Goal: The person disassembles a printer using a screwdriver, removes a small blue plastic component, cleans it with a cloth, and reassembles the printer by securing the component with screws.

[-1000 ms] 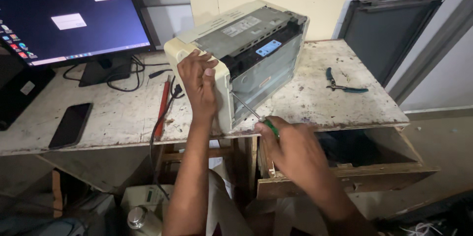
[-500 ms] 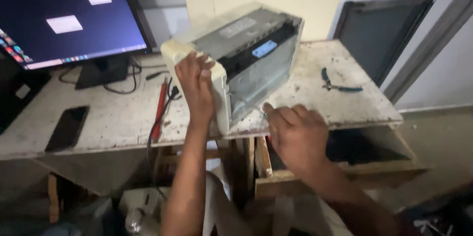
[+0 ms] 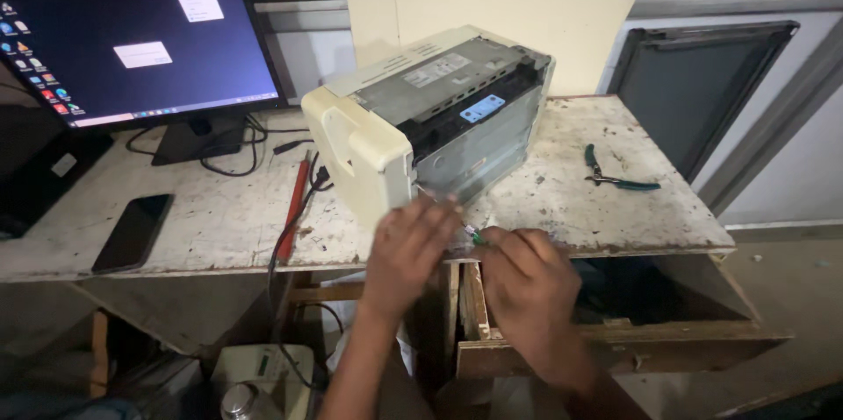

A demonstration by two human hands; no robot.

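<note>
My left hand (image 3: 406, 249) touching near lower edge of printer (image 3: 430, 117), tipped on bench (image 3: 571, 209) middle. My right hand (image 3: 527, 284) closed round green-handled screwdriver (image 3: 474, 236) at bench's near edge. Risk, I judge: tip slipping, printer sliding off edge. Screw and tool tip hidden behind fingers.

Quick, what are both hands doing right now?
Left hand: fingers curled, touching the printer; holding anything, cannot tell.
Right hand: closed on a green-handled screwdriver.
</note>
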